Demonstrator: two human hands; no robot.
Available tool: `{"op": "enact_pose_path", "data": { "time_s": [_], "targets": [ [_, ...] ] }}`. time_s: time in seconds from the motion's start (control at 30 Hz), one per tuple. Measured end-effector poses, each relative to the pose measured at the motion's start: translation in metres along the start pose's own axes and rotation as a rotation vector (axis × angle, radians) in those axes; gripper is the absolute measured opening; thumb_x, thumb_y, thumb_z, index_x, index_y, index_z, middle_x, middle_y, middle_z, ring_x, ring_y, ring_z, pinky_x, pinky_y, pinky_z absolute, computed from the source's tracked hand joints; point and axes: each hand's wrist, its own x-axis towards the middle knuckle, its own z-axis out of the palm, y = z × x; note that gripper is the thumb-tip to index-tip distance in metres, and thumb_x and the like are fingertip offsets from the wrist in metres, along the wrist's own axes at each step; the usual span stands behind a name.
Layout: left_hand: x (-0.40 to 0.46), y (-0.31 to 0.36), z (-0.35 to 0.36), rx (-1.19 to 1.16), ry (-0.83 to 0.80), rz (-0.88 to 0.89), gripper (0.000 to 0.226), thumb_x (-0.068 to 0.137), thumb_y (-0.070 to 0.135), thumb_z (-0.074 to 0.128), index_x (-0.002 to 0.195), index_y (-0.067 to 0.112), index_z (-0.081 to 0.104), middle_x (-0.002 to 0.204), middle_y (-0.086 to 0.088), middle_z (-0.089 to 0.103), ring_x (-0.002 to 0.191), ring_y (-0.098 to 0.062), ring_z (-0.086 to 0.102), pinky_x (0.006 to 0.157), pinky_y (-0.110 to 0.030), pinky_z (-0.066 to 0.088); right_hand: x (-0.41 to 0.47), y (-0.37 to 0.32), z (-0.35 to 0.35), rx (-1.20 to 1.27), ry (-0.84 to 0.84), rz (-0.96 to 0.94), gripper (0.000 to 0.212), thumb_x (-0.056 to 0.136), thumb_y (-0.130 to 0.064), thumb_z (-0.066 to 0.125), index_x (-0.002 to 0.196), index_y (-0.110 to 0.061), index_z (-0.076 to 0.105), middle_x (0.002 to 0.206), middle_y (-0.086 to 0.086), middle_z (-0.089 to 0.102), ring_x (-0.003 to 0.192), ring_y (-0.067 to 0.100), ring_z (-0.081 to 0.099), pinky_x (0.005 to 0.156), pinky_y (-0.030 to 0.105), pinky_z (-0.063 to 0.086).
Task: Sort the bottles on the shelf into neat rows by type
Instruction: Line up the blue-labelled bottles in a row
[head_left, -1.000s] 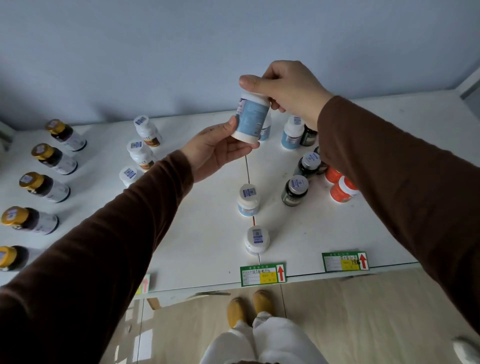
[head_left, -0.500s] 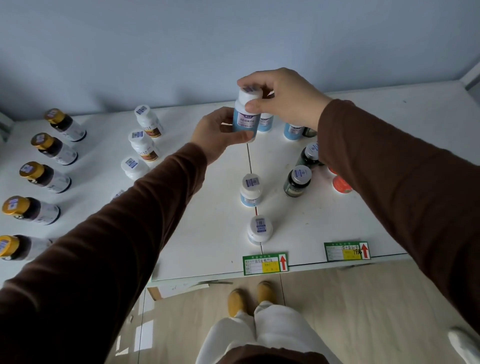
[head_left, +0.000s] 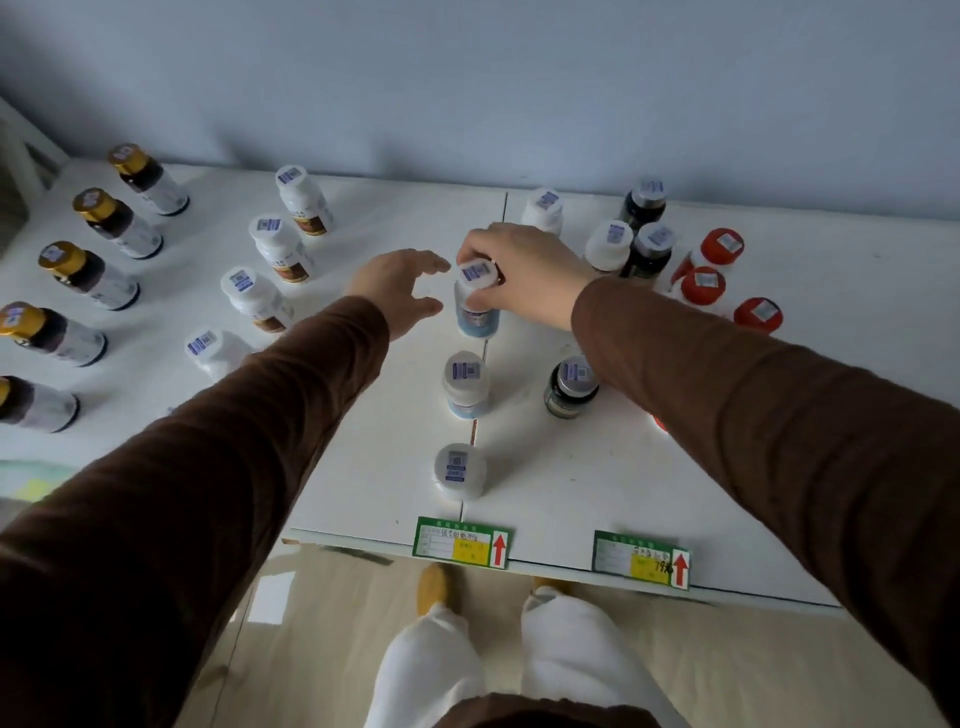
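Across the white shelf (head_left: 363, 478) the sorting is partly done, judging by how things lie: gold-capped brown bottles (head_left: 93, 270) run in a row down the left, white bottles with brown labels (head_left: 283, 249) form a second row beside them, and a mixed cluster of dark green bottles (head_left: 647, 249) and red-capped bottles (head_left: 704, 286) stands at the back right. Along the shelf's centre seam, two blue-labelled white bottles (head_left: 465, 384) stand one behind the other, near the front edge with its green price tags (head_left: 462, 543).

The right hand (head_left: 524, 275) has its grip closed from above around the cap and shoulder of a third blue-labelled bottle (head_left: 475, 306), which looks to be set on the seam just behind those two. The left hand (head_left: 400, 286) is beside it, fingers spread and relaxed, holding nothing.

To do this step well, the bottle should stand flat and upright, on the same line as its two neighbours and at matching spacing, before the fingers lift straight off the cap. The open hand can steady the body if it rocks. Another white-capped bottle (head_left: 543, 210) waits at the back, its label hidden.
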Motion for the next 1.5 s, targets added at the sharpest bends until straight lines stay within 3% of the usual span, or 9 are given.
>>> {"op": "enact_pose_path", "data": {
  "time_s": [0.23, 0.53, 0.77, 0.9, 1.0, 1.13, 1.27, 1.37, 1.5],
  "targets": [
    [-0.003, 0.003, 0.007, 0.043, 0.047, -0.115, 0.04, 0.08, 0.025, 0.074, 0.119, 0.027, 0.064, 0.115, 0.001, 0.064, 0.109, -0.02, 0.056, 0.09, -0.025, 0.036, 0.0, 0.01, 0.021, -0.096, -0.014, -0.144, 0.045, 0.08, -0.028, 0.069, 0.121, -0.019, 0.055, 0.114, 0.006, 0.058, 0.101, 0.027, 0.057, 0.075, 0.029, 0.038],
    [0.024, 0.017, 0.001, -0.001, 0.026, -0.074, 0.038, 0.081, 0.02, 0.073, 0.117, 0.022, 0.064, 0.113, -0.002, 0.064, 0.106, -0.02, 0.058, 0.094, -0.033, 0.046, -0.004, 0.02, 0.004, -0.05, -0.076, -0.134, 0.07, 0.084, -0.038, 0.069, 0.145, -0.021, 0.039, 0.129, 0.007, 0.054, 0.117, 0.026, 0.052, 0.095, 0.034, 0.04],
    [0.07, 0.034, 0.001, -0.096, -0.048, -0.023, 0.046, 0.077, 0.025, 0.077, 0.121, 0.022, 0.063, 0.119, 0.001, 0.065, 0.108, -0.017, 0.059, 0.097, -0.035, 0.047, 0.015, 0.07, -0.048, -0.109, 0.163, -0.025, 0.045, 0.091, -0.028, 0.06, 0.134, -0.021, 0.052, 0.126, 0.005, 0.054, 0.117, 0.025, 0.047, 0.088, 0.029, 0.033],
    [0.089, 0.038, 0.011, -0.142, -0.088, -0.001, 0.049, 0.075, 0.027, 0.08, 0.12, 0.02, 0.062, 0.118, -0.001, 0.065, 0.107, -0.018, 0.06, 0.098, -0.036, 0.047, 0.036, 0.087, -0.052, -0.219, 0.036, 0.002, 0.054, 0.09, -0.023, 0.06, 0.141, -0.024, 0.044, 0.133, 0.008, 0.048, 0.12, 0.03, 0.044, 0.095, 0.036, 0.037],
    [0.1, 0.04, 0.023, -0.189, -0.126, 0.009, 0.049, 0.074, 0.026, 0.081, 0.119, 0.02, 0.063, 0.117, 0.0, 0.065, 0.107, -0.017, 0.06, 0.097, -0.033, 0.048, 0.048, 0.088, -0.046, -0.265, -0.042, 0.005, 0.053, 0.089, -0.021, 0.062, 0.139, -0.026, 0.046, 0.129, 0.008, 0.05, 0.116, 0.03, 0.048, 0.089, 0.034, 0.036],
    [0.108, 0.041, 0.039, -0.351, -0.188, -0.001, 0.047, 0.072, 0.02, 0.082, 0.116, 0.017, 0.063, 0.108, 0.003, 0.065, 0.106, -0.018, 0.062, 0.095, -0.031, 0.049, 0.056, 0.089, -0.044, -0.245, -0.03, 0.012, 0.044, 0.087, -0.019, 0.063, 0.13, -0.024, 0.053, 0.12, 0.008, 0.055, 0.107, 0.03, 0.054, 0.08, 0.03, 0.033],
    [0.107, 0.045, 0.031, -0.658, -0.157, 0.01, 0.035, 0.075, 0.01, 0.08, 0.105, 0.01, 0.062, 0.1, -0.005, 0.067, 0.094, -0.019, 0.064, 0.095, -0.038, 0.05, 0.054, 0.087, -0.063, -0.002, 0.078, 0.086, 0.036, 0.086, -0.026, 0.066, 0.121, -0.023, 0.059, 0.115, 0.006, 0.062, 0.101, 0.025, 0.057, 0.083, 0.03, 0.04],
    [0.097, 0.047, 0.008, -0.979, -0.25, -0.012, 0.032, 0.084, 0.019, 0.071, 0.115, 0.012, 0.063, 0.109, -0.005, 0.068, 0.101, -0.016, 0.064, 0.099, -0.035, 0.051, 0.053, 0.076, -0.087, 0.17, 0.182, 0.143, 0.033, 0.084, -0.036, 0.07, 0.112, -0.02, 0.066, 0.097, 0.0, 0.064, 0.086, 0.018, 0.058, 0.085, 0.032, 0.048],
    [0.076, 0.051, -0.021, -1.321, -0.454, -0.034, 0.048, 0.088, 0.037, 0.059, 0.125, 0.007, 0.059, 0.122, -0.012, 0.063, 0.116, -0.025, 0.059, 0.103, -0.034, 0.047, 0.046, 0.054, -0.109, 0.391, 0.268, 0.182, 0.045, 0.08, -0.053, 0.07, 0.103, -0.014, 0.07, 0.078, -0.007, 0.062, 0.072, 0.012, 0.06, 0.077, 0.034, 0.055]
  ]
}}
